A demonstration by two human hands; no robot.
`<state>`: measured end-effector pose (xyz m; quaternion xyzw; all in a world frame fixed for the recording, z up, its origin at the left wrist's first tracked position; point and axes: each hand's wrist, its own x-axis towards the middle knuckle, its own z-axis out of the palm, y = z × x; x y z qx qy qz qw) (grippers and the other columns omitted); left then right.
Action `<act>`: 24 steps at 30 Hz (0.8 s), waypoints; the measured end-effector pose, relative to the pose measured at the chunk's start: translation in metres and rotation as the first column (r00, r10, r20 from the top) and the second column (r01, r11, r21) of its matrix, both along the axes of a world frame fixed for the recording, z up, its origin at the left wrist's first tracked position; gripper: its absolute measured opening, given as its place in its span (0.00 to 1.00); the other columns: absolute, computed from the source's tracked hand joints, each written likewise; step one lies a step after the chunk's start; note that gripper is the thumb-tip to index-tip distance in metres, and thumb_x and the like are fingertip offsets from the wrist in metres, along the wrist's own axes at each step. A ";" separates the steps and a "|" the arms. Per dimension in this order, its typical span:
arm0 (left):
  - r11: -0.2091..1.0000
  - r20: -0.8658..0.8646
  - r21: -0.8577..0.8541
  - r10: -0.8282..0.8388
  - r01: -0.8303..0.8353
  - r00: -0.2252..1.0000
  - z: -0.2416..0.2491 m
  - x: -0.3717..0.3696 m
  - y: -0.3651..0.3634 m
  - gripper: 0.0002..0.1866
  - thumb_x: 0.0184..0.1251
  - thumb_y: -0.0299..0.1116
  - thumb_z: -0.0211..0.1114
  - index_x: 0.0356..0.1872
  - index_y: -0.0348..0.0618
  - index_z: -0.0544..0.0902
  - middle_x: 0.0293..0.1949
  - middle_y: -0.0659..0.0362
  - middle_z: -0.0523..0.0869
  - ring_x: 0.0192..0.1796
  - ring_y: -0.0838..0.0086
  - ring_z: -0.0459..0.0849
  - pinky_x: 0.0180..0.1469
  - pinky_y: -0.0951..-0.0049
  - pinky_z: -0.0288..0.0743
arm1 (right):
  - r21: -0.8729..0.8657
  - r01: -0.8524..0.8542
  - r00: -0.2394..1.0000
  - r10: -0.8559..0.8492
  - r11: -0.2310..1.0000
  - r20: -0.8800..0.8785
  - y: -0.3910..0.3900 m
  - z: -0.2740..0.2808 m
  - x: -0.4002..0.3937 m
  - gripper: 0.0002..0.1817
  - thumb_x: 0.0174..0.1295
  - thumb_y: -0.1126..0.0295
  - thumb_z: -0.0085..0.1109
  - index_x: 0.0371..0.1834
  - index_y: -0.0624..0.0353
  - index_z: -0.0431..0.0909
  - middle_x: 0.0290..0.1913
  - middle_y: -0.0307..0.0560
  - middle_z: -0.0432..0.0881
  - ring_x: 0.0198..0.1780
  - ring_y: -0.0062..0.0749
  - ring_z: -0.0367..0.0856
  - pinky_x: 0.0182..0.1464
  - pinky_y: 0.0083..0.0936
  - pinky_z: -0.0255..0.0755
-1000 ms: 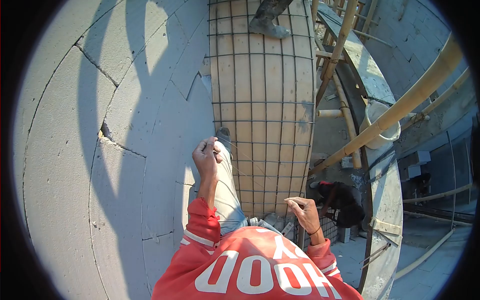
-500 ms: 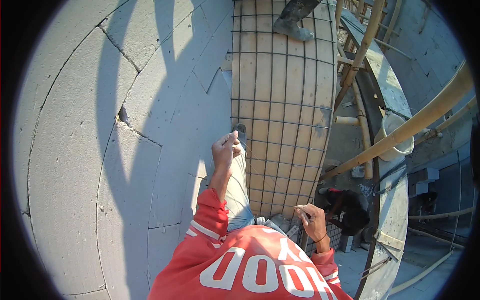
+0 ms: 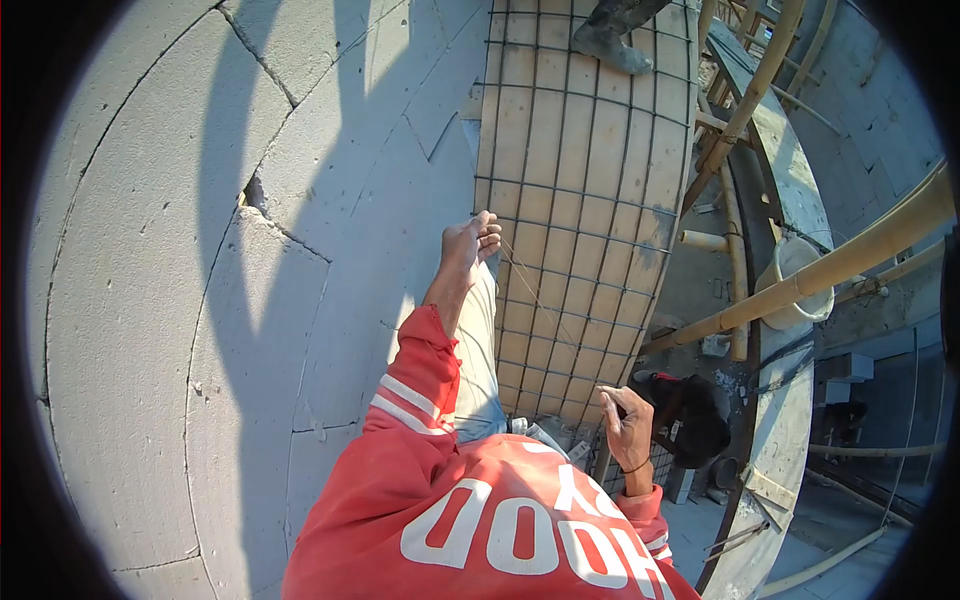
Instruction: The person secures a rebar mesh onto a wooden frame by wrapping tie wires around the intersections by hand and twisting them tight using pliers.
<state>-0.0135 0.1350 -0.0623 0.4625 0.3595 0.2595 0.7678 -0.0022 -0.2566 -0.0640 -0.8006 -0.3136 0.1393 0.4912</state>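
Note:
My left hand (image 3: 470, 247) is closed in a pinch, raised over the left edge of the rebar mesh (image 3: 558, 185). From its fingers a thin wire (image 3: 538, 298) slants down across the mesh toward my right hand (image 3: 629, 432). That hand is closed too, thumb and forefinger together, near the lower right edge of the mesh; the wire's far end is hard to make out against the boards but lines up with these fingertips. The mesh of dark bars lies over pale wooden boards.
A light block wall (image 3: 270, 330) fills the left side. Another person's boot (image 3: 615, 52) stands on the mesh at the top. To the right are bamboo poles (image 3: 800, 290), a white bucket (image 3: 795, 285), a plank (image 3: 785, 420) and a person in dark clothes (image 3: 692, 415) lower down.
My left hand has moved up and slightly right along the mesh edge. My right hand has risen slightly. The view has shifted a little, and the wire still stretches between the hands.

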 end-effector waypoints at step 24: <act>0.971 0.017 0.001 0.240 -0.240 0.971 -0.019 -0.061 0.006 0.18 0.81 0.40 0.58 0.53 0.32 0.82 0.36 0.60 0.84 0.34 0.79 0.81 0.39 0.79 0.79 | -0.037 -0.068 0.998 0.067 0.997 -0.011 -0.002 -0.006 0.016 0.07 0.63 0.73 0.67 0.41 0.63 0.88 0.22 0.48 0.75 0.23 0.30 0.71 0.28 0.28 0.64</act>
